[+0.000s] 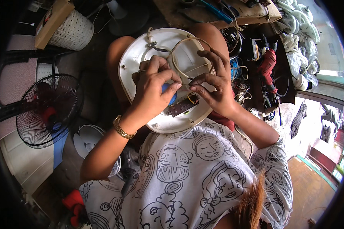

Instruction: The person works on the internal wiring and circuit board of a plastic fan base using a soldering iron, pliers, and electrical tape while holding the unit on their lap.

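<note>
A white rounded plastic housing (127, 78) lies hollow side up across my lap. Above it, my right hand (214, 84) pinches a pale electrical cable (175, 63) near a dark section, with its other fingers raised. My left hand (156, 82) is close beside it, thumb and fingertips pressed together near the same spot; what lies between them is too small to tell. Partly hidden behind the left fingers is a blue round thing (169, 94). Inside the housing sits a dark component (184, 106) with a yellow wire, and a cable joint (152, 44) shows near the far edge.
A black-caged fan (49, 110) stands at the left, below a white perforated drum (72, 30). To the right lie a red power drill (268, 66) and loose wires. A wooden bench top (261, 13) with tools is ahead. White plastic parts (294, 23) pile up far right.
</note>
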`<action>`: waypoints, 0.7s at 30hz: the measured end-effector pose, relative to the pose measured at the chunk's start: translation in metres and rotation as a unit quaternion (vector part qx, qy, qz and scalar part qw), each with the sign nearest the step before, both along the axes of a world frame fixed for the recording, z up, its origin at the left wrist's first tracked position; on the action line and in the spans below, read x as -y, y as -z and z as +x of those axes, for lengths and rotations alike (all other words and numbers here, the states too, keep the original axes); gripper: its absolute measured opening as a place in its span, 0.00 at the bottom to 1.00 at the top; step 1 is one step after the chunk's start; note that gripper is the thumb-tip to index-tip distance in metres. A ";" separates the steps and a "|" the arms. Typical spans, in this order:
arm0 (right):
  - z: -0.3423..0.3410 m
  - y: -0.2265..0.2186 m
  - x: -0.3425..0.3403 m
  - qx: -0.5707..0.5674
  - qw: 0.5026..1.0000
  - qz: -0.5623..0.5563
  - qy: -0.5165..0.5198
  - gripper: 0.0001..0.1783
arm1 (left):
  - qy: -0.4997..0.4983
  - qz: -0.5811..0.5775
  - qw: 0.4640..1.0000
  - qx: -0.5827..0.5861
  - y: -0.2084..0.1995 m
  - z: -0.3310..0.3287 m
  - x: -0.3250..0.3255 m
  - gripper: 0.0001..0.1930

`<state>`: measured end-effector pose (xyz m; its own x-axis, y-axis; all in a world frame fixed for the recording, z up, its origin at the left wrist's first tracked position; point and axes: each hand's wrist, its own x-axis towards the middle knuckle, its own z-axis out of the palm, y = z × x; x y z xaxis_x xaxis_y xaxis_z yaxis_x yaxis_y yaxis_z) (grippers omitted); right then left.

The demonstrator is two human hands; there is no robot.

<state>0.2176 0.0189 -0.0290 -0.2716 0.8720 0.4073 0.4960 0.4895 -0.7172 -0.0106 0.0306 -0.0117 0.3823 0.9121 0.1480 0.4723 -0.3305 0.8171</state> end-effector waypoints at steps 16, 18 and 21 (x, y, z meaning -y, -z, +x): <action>0.004 -0.027 -0.017 0.172 0.964 0.083 -0.187 0.12 | 0.093 0.081 0.957 -0.263 -0.006 -0.005 0.014 0.07; 0.001 -0.032 -0.020 0.183 0.960 0.068 -0.199 0.11 | 0.098 0.063 0.958 -0.263 -0.006 -0.004 0.015 0.07; -0.003 -0.034 -0.021 0.216 0.952 0.054 -0.211 0.10 | 0.106 0.047 0.955 -0.273 -0.010 -0.001 0.015 0.08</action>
